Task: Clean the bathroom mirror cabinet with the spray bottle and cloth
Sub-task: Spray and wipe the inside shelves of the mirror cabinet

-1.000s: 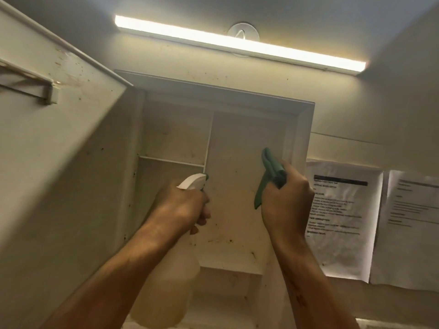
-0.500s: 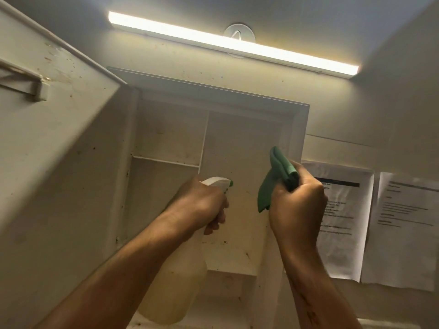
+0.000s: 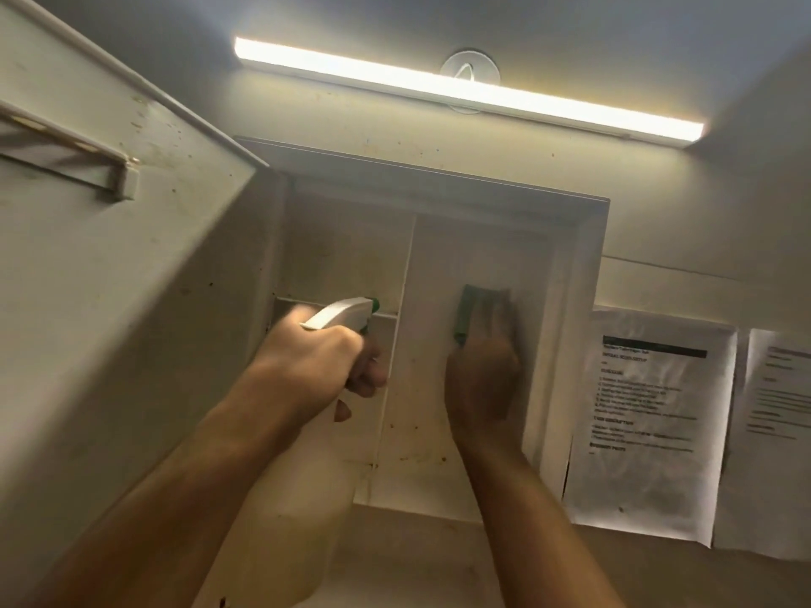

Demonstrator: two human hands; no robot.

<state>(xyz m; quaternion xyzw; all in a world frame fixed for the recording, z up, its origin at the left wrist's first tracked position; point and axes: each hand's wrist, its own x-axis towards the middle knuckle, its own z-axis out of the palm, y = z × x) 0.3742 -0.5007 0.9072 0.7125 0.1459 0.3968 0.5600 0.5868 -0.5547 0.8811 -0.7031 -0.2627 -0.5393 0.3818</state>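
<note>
The white mirror cabinet stands open above me, its inside stained with brown specks. My left hand grips the neck and trigger of a white spray bottle, whose green nozzle faces the left compartments. The bottle's pale body hangs below my wrist. My right hand, blurred by motion, presses a green cloth with flat fingers against the back wall of the tall right compartment. Most of the cloth is hidden under the fingers.
The cabinet door swings out at the left, close to my left arm, with a small rail on its inner face. A lit light bar runs above the cabinet. Two printed sheets hang on the wall to the right.
My right hand went from holding the bunched cloth in a fist in front of the cabinet to pressing it flat on the back wall. The spray bottle shifted slightly up and right.
</note>
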